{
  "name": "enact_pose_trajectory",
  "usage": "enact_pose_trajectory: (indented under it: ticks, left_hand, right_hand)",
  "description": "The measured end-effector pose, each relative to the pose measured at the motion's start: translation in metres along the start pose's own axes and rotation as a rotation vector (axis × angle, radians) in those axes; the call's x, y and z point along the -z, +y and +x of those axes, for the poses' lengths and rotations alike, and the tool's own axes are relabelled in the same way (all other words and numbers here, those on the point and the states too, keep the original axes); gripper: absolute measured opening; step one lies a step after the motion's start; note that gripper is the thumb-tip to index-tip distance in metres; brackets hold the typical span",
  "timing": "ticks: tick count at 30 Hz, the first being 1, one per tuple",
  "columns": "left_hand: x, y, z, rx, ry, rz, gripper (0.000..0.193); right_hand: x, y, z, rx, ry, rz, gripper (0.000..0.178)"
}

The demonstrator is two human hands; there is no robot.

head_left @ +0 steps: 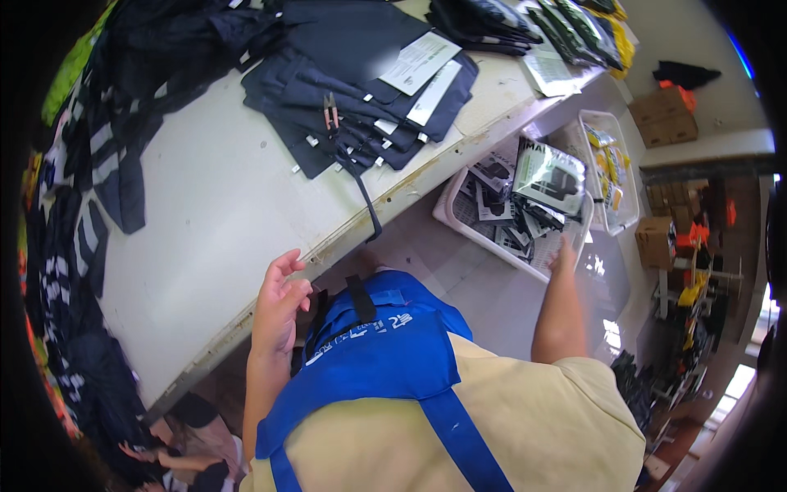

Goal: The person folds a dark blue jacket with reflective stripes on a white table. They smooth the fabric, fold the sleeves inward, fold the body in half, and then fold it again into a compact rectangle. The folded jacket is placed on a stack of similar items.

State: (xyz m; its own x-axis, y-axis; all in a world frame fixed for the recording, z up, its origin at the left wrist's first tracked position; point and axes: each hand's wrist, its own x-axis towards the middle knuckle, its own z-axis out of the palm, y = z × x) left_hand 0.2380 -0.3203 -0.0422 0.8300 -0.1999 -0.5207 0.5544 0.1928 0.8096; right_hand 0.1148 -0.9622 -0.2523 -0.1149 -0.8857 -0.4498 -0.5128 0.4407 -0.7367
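Note:
My left hand point(281, 299) is raised beside the table's front edge, fingers loosely bent and apart, with nothing in it. Low on the right, my right hand point(563, 256) reaches to the near rim of a white plastic basket point(496, 250). Its fingers are blurred, so their grip cannot be made out. Just beyond them, a glossy packaged garment point(548, 182) with a white printed front tilts above several similar packs point(496, 205) in the basket. Whether the hand touches this pack is unclear.
Dark folded garments point(328, 61) with tags lie on the white table point(205, 205), with thread snips point(330, 113) on top. Striped dark clothes point(106, 156) cover its left side. A second white basket point(611, 164) holds yellow packs. Another person's hand point(143, 453) shows at lower left.

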Motion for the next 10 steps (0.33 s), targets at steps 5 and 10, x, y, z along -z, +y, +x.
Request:
enact_pose_trajectory:
  ticks: [5,10]
  left_hand:
    - [0.034,-0.081,-0.04,0.089,0.301,-0.136,0.044]
    - [0.067,-0.192,-0.114,0.176,0.624,-0.17,0.042]
  right_hand:
    - [-0.072,0.092,-0.087,-0.038,-0.549,-0.666,0.045]
    - [-0.145,0.124,-0.22,0.553,-1.499,-1.072,0.063]
